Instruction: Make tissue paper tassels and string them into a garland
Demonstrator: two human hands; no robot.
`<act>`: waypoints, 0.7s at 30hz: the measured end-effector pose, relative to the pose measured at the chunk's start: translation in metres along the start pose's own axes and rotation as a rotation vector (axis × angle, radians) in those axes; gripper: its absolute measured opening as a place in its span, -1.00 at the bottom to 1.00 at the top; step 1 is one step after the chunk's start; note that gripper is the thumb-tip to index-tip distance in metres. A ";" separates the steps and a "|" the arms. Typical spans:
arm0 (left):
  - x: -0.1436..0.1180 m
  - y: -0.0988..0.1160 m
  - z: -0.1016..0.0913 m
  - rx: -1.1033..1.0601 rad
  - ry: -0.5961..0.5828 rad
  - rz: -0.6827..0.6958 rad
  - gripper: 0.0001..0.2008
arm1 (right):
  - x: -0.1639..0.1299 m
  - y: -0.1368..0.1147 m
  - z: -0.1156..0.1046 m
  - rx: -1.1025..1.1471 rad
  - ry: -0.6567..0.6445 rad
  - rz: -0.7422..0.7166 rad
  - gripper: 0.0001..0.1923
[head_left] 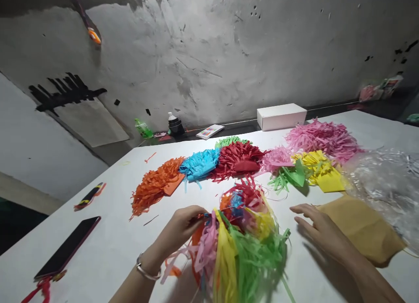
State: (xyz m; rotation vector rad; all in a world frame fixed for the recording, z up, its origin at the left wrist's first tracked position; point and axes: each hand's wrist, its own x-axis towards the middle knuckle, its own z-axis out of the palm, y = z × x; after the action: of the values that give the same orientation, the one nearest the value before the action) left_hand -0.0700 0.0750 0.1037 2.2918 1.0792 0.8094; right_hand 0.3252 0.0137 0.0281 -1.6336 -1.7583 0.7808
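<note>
My left hand pinches a string or the tied top of a tassel garland made of pink, yellow, green and orange paper strips. The strips hang and spread toward me over the white table. Right behind it, and partly mixed with it, lies a bunch of red, blue, orange and yellow tassels. Off to the right, my right hand hovers with its fingers apart and nothing in them. Close beside that hand lies a brown paper piece.
Piles of fringed paper stand behind: orange, blue, dark red, pink and yellow. Clear plastic wrap lies at right. A phone and a dark cutter-like tool lie left. A white box sits behind.
</note>
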 end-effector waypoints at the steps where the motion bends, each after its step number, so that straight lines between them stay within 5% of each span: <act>1: -0.004 -0.004 -0.004 0.002 0.017 -0.038 -0.90 | -0.001 0.006 0.001 -0.010 -0.019 -0.008 -0.64; 11: -0.029 -0.023 -0.015 0.027 0.069 -0.234 -0.84 | 0.016 -0.007 0.028 0.008 -0.257 -0.180 -0.60; 15: -0.034 -0.026 -0.016 0.035 0.090 -0.260 -0.84 | 0.026 -0.011 0.036 0.053 -0.285 -0.228 -0.78; 21: -0.041 -0.030 -0.020 0.032 0.128 -0.333 -0.76 | 0.014 -0.011 0.003 0.251 -0.224 -0.198 -0.81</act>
State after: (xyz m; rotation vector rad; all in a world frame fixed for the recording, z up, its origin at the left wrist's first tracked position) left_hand -0.1199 0.0630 0.0866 2.0287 1.4908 0.8147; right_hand 0.3155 0.0269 0.0352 -1.2262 -1.8540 1.0736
